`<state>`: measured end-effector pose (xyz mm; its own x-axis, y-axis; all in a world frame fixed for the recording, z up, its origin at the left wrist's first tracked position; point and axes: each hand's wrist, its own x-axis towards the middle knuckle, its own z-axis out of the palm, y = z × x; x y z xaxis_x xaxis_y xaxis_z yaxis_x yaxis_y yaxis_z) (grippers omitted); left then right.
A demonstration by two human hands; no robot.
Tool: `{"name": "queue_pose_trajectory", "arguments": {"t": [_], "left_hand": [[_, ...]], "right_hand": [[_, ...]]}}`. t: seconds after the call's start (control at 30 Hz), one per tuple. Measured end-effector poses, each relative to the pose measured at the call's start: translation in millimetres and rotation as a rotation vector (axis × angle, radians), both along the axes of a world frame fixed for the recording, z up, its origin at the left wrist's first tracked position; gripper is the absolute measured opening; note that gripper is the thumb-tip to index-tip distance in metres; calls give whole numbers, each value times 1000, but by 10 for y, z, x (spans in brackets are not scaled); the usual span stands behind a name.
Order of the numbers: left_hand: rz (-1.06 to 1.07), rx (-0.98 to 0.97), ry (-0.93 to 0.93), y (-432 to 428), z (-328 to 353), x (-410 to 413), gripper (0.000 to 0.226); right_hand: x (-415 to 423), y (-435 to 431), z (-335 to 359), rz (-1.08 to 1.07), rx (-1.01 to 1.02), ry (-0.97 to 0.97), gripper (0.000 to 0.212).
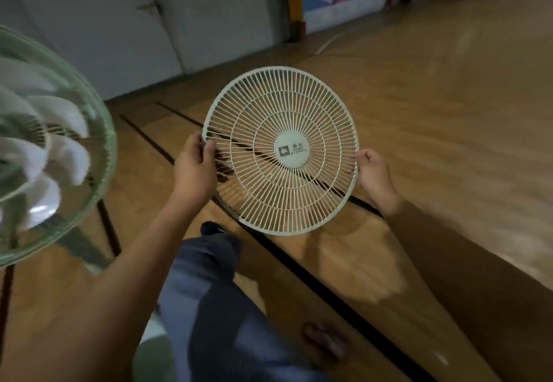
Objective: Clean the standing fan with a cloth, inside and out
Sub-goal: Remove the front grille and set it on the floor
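Head view looks down on a wooden floor [434,112] crossed by dark lines, with a white wall [119,22] running along its far edge. At the left edge stands the standing fan [45,148], blurred, its pale green rim circling white blades [59,154] that show with no front cover over them. Held out above the floor, between the two outstretched arms, is the detached front grille [281,151], a round cream guard of thin radial wires, tilted toward the camera. The left hand [196,166] grips its left rim, thumb on the front and fingers curled behind through the wires. The right hand [374,172] holds the right rim, fingers curled round the edge. A round badge [291,150] bearing a logo sits at the grille's centre.
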<state>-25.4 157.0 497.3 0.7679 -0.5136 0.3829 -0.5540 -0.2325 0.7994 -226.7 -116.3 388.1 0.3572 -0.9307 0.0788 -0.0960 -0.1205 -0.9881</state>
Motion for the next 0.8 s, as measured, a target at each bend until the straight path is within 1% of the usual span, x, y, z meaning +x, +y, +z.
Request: {"name": "queue_pose_trajectory", "arguments": {"t": [0.07, 0.13, 0.17, 0.23, 0.27, 0.4, 0.53, 0.63, 0.7, 0.8], "left_hand": [[-40, 59, 80, -197, -247, -45, 31], [-91, 107, 196, -377, -519, -72, 28], [-126, 138, 264, -480, -685, -102, 26], [-178, 218, 358, -612, -955, -153, 28], [-198, 267, 403, -691, -1106, -193, 31], [-231, 431, 585, -913, -1705, -392, 35], [-262, 640, 616, -1011, -2146, -607, 50], [-296, 678, 751, -1062, -2428, -749, 53], [-296, 700, 837, -1083, -2647, -837, 53], [-243, 760, 800, -988, -2982, -948, 48]], "right_hand": [[-257, -61, -230, -39, 42, -16, 26], [-491, -110, -470, -59, 55, 21, 21], [-623, -167, -656, -80, 51, 85, 22], [-840, -179, -957, -123, 179, 74, 34], [-960, -192, -1128, -153, 246, 84, 35], [-1404, -195, -1766, -198, 452, 106, 30], [-1736, -82, -2309, -230, 585, 101, 30], [-2006, 43, -2609, -314, 637, 41, 28], [-2226, 112, -2768, -379, 673, 39, 26], [-2552, 231, -2957, -484, 724, 49, 23]]}}
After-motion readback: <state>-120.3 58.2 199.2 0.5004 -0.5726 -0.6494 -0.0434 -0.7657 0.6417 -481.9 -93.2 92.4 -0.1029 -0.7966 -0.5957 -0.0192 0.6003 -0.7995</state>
